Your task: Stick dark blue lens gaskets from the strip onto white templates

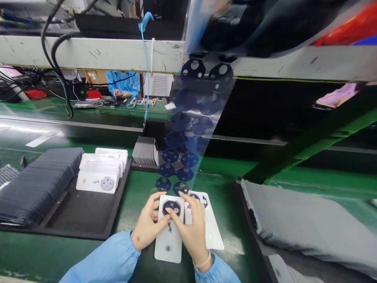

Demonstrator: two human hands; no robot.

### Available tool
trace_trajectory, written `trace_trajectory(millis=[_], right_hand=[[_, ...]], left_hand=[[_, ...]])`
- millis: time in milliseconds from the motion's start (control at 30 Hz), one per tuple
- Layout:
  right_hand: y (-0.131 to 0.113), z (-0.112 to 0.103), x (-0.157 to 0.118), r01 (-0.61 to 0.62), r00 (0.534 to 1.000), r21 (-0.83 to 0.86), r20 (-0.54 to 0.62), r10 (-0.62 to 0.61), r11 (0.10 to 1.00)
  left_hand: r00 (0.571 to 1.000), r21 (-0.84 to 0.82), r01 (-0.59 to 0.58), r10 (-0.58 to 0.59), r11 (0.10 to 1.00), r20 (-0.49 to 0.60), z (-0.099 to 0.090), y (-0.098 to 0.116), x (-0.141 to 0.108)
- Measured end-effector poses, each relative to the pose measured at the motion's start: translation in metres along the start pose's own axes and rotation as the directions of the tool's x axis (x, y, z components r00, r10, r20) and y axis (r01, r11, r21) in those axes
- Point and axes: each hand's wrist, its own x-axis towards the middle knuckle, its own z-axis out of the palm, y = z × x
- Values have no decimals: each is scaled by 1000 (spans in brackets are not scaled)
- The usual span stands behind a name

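Left hand (149,222) and right hand (192,221), fingers half-curled, hold a white panel (171,241) between them, thumbs at its dark octagon (171,205), near-centre over the green bench (134,200), left of a second panel (213,232)

A white, flat rectangular panel with rounded corners (167,237) is held between the left hand (149,222) and the right hand (193,228), face up, above or on the green table (138,200); contact underneath cannot be told. Its long sides run away from the person, leaning slightly right. Toward its far end sits a glossy dark octagonal piece (167,204) with pale circles and a light border, thumbs at its lower edge. Below run dark vertical characters, then a small dark oval mark.
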Motion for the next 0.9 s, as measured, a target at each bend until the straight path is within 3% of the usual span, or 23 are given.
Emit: trace_trajectory(millis=[233, 433, 700, 900], right_hand=[[3, 1, -2, -196, 975, 123, 133, 179, 973], [-5, -2, 1, -276, 945, 209, 237, 225, 938], [-4, -4, 7, -300, 939, 309, 261, 223, 903], [5, -9, 9, -308, 912, 324, 368, 181, 894]], left_hand=[[999, 70, 16, -13, 997, -32, 3, -5, 1], [999, 63, 8, -5, 998, -41, 7, -7, 0], [999, -7, 30, -30, 1000, 39, -1, -9, 2], [999, -126, 29, -23, 992, 48, -6, -6, 5]])
